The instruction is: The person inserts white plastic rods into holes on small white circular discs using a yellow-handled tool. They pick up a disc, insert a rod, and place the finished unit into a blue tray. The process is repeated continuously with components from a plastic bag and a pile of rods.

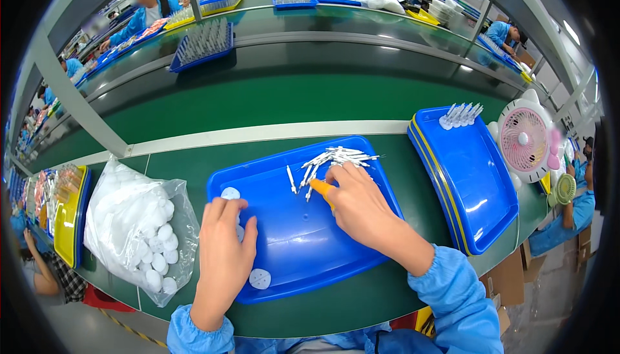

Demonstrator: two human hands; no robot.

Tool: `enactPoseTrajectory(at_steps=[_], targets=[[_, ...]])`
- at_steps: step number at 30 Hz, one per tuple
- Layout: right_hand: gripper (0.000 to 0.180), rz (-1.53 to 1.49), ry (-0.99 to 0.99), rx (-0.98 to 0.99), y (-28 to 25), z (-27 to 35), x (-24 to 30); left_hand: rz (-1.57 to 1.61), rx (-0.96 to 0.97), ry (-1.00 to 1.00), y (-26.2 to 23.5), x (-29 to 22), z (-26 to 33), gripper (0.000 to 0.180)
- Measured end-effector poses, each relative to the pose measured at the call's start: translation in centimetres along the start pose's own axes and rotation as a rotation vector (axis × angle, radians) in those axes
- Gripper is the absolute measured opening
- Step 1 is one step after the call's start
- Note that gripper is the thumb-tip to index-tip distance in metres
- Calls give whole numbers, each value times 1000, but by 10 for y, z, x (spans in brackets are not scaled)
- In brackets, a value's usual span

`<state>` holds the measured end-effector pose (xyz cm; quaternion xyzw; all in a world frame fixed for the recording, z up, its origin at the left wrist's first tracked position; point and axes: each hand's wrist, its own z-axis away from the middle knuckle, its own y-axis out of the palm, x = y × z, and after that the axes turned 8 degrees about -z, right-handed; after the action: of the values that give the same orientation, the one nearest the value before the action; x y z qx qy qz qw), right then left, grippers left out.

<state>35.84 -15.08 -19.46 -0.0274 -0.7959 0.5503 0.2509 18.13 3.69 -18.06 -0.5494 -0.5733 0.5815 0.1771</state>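
A blue tray [303,244] lies in front of me. My left hand [224,241] is over its left edge, thumb and fingers apart, beside white perforated discs. One disc [230,193] shows beyond the fingertips, another is partly hidden by the hand, and a third disc [260,279] lies near the tray's lower left corner. At the far side of the tray is a loose pile of thin white sticks [336,156]. My right hand [361,205] reaches into it with curled fingers. A yellow-orange piece [323,191], perhaps a finger cot, shows at its thumb side. What its fingertips grip is hidden.
A clear bag of white discs [139,231] lies left, beside a yellow tray [70,225]. Stacked blue trays [471,192] stand right, with assembled white pieces [461,115] on top. A pink-and-white fan [524,135] is beyond. Across the green conveyor [323,99], other people work.
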Motion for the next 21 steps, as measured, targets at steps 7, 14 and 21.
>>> enactPoseTrajectory(at_steps=[7, 14, 21], targets=[[23, 240, -198, -75, 21, -39, -6, -116, -124, -30, 7, 23, -5, 37], [14, 168, -256, 101, 25, -54, 0, -111, -89, -47, 12, 30, -5, 32], [16, -32, -271, 174, 20, -17, 36, -111, -107, -47, 10, 34, -8, 24]])
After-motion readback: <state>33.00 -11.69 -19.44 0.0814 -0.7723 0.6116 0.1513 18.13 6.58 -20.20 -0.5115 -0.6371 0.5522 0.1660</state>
